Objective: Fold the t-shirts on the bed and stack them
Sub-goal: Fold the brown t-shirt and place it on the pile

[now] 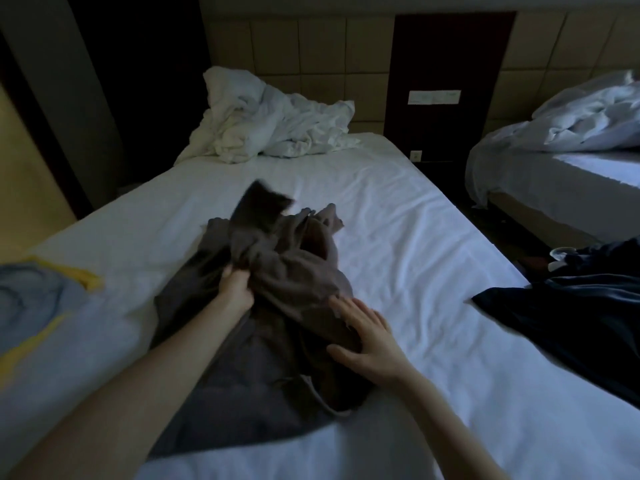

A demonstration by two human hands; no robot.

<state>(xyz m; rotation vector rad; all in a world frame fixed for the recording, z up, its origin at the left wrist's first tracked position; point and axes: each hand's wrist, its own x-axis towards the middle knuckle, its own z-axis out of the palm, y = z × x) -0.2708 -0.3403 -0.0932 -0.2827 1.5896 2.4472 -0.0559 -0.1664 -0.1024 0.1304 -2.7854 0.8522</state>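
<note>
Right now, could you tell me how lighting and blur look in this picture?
Head view: the room is dim, with a bluish cast on the bed sheet; the lifted end of the grey t-shirt is motion-blurred above the left hand gripping it; the right hand is sharper.

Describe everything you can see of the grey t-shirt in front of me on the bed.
The grey t-shirt looks like soft, dark knit cloth, crumpled and not yet folded. It lies mid-bed on the white sheet, its lower part spread toward the person. The left hand grips a bunched fold and lifts it; a blurred flap sticks up beyond. The right hand rests with straight fingers on its right edge.
</note>
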